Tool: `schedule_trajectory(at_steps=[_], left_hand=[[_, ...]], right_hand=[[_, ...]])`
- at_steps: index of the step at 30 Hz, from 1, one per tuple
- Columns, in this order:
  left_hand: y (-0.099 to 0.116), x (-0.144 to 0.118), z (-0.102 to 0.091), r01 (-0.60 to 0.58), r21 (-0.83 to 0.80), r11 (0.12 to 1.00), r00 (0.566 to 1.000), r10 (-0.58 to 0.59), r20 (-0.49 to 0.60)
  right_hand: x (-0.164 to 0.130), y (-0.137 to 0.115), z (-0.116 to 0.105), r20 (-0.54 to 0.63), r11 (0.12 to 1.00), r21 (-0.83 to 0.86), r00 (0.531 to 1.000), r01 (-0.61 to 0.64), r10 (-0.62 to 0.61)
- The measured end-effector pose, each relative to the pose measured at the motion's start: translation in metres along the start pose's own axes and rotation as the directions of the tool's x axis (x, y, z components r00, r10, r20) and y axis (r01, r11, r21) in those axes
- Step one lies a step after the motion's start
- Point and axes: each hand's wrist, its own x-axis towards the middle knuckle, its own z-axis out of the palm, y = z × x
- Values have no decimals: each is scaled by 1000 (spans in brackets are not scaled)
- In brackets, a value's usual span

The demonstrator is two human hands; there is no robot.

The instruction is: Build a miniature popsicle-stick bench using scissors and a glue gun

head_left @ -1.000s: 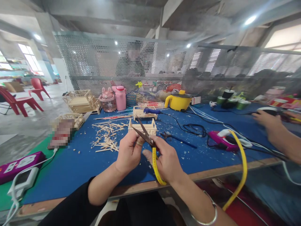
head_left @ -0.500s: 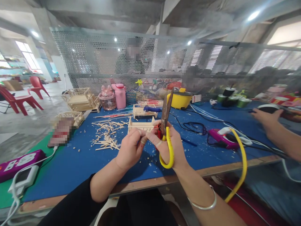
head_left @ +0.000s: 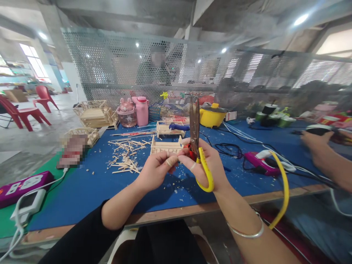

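My right hand [head_left: 211, 167] is closed around a pair of scissors [head_left: 194, 128] with yellow handles, the dark blades pointing upward and slightly apart. My left hand [head_left: 154, 170] is closed in a pinch, its fingertips meeting those of my right hand; whatever lies between them is too small to make out. Tape or a cover wraps a fingertip on each hand. Just behind the fingers stands a small frame of wooden sticks [head_left: 165, 146], partly hidden. Something red shows beside the scissors. Loose wooden sticks [head_left: 126, 168] lie scattered to the left of my hands.
Another small wooden frame [head_left: 167, 129] and a blue-handled tool [head_left: 178, 127] lie farther back. Behind are a pink bottle [head_left: 142, 112] and a yellow pot [head_left: 211, 116]. A purple power strip [head_left: 260, 165] with cables sits right, near a co-worker's hand [head_left: 316, 141]. A phone [head_left: 72, 152] lies left.
The scissors have shifted a little to the right and turned more upright, with their blades showing apart. My left fingers have turned slightly; the fingertips of both hands stay together.
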Motion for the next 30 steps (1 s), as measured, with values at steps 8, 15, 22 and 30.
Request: schedule_trajectory(at_steps=[8, 15, 22, 30], left_hand=[[-1, -1, 2, 291, -455, 842, 956, -236, 175], [-3, 2, -1, 58, -391, 919, 996, -82, -45], [3, 2, -2, -104, -249, 963, 976, 50, -214], [-1, -3, 1, -171, 75, 982, 927, 187, -325]], right_hand=[[-2, -5, -1, 36, 1000, -4, 999, 1, -1], [-3, 0, -4, -26, 998, -54, 999, 36, -37], [-25, 5, -3, 142, 930, -357, 989, 91, -42], [-32, 16, 8, 97, 785, -594, 984, 177, -148]])
